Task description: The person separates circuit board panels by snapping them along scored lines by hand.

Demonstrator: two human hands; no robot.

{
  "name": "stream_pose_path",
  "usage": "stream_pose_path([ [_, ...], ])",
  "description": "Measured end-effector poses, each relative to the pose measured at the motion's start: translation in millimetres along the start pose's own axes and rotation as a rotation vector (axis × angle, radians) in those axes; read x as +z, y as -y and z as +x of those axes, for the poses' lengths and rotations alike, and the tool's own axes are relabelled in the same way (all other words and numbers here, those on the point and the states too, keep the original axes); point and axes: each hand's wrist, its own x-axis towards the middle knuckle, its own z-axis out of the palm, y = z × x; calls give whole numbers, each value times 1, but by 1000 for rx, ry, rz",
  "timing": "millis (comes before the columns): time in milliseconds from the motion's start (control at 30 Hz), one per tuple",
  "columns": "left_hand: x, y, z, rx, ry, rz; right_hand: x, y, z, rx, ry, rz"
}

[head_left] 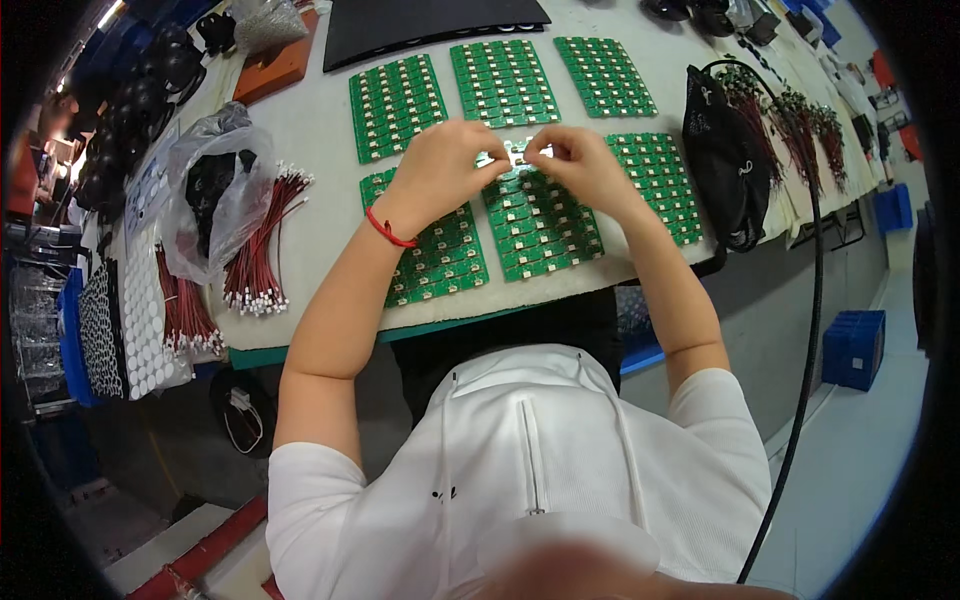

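Six green circuit board panels lie in two rows on the pale table cover, each dotted with small white connectors. Both my hands are over the upper end of the middle front panel [545, 225]. My left hand [450, 165], with a red cord bracelet [390, 228] at its wrist, has thumb and forefinger pinched. My right hand [580, 165] pinches likewise, close beside the left. Anything between the fingertips is too small to make out. Part of the left front panel [440, 260] is covered by my left hand and wrist. The right front panel [655, 185] lies beside my right wrist.
Bundles of red wires with white plugs [265, 245] and a clear plastic bag [215, 190] lie at left. A black mesh pouch [722, 165] and more wire bundles [800, 125] lie at right. A black cable [815, 300] hangs down the right side. A black panel [430, 28] lies behind.
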Motion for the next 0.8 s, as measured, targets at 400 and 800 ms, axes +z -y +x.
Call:
stream_pose_path([
  [400, 6, -4, -4, -157, 159, 4, 24, -15, -14, -263, 41, -421],
  [800, 6, -13, -6, -126, 96, 158, 4, -6, -11, 195, 76, 649],
])
